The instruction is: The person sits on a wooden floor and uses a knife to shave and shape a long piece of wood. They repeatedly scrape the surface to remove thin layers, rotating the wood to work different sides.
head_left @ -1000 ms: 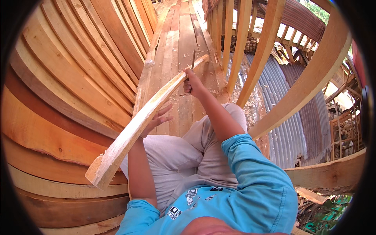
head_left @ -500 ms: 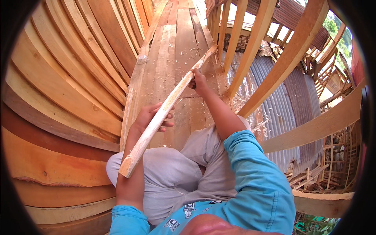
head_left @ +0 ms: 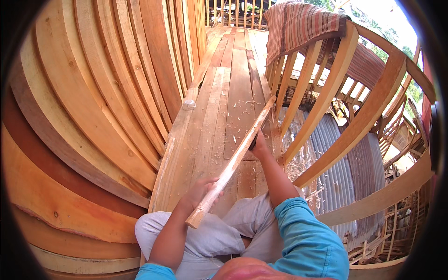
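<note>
A long, pale, roughly shaved wooden stick [head_left: 228,170] slants across in front of me, its near end above my lap and its far end by the railing. My left hand [head_left: 203,190] is closed around it near the close end, its fingers partly hidden behind the wood. Farther along, my right hand [head_left: 261,144] is closed at the stick's right side. A small dark thing [head_left: 253,142] shows at its fingers; its kind cannot be made out. My crossed legs in grey trousers [head_left: 186,238] are below the stick.
Wood shavings lie scattered on the plank floor [head_left: 210,126]. Tall boards [head_left: 84,93] stand along the left. A slatted wooden railing [head_left: 322,112] with a striped cloth [head_left: 303,25] runs along the right, above corrugated metal sheets [head_left: 326,158]. A small clear object [head_left: 188,104] sits near the boards.
The view has tilted up, showing more of the far floor and railing. The stick's near end has moved away from my left forearm, and my left fingers have closed more around the wood.
</note>
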The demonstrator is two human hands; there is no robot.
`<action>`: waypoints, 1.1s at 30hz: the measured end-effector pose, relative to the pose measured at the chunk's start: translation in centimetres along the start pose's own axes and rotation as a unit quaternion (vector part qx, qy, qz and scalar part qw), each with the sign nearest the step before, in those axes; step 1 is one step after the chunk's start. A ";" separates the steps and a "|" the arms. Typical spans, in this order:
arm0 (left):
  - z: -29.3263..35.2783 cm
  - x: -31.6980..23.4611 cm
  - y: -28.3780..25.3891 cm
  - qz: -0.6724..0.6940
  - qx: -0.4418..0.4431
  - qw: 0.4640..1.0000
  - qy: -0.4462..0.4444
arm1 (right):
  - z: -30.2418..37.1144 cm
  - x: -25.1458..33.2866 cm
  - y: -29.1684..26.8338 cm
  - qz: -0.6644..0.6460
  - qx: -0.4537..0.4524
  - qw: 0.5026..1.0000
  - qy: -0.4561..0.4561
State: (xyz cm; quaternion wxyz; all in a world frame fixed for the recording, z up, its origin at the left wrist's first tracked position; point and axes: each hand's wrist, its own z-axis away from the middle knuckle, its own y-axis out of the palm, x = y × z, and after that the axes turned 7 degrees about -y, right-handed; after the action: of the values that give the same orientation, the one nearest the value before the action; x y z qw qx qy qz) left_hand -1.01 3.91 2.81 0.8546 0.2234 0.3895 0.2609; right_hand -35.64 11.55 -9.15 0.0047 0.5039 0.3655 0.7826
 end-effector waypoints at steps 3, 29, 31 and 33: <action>0.7 -0.9 -0.1 0.053 0.034 0.996 0.064 | 1.8 1.1 0.3 0.073 0.027 0.995 0.056; 0.0 0.7 2.9 -0.051 -0.047 0.984 0.163 | 13.7 0.9 5.1 0.184 -0.043 0.982 0.001; -0.2 0.8 3.5 -0.050 -0.042 0.983 0.174 | 13.7 1.1 4.6 0.165 -0.038 0.986 -0.005; -0.6 0.8 3.8 -0.026 -0.027 0.987 0.159 | 13.9 1.4 4.3 0.161 -0.039 0.986 -0.008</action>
State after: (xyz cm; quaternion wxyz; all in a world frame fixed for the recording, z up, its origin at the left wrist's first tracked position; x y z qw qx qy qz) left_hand -2.06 7.37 4.25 0.7938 0.1458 0.5193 0.2809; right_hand -23.78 16.83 -2.45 -0.0985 0.5617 0.2484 0.7830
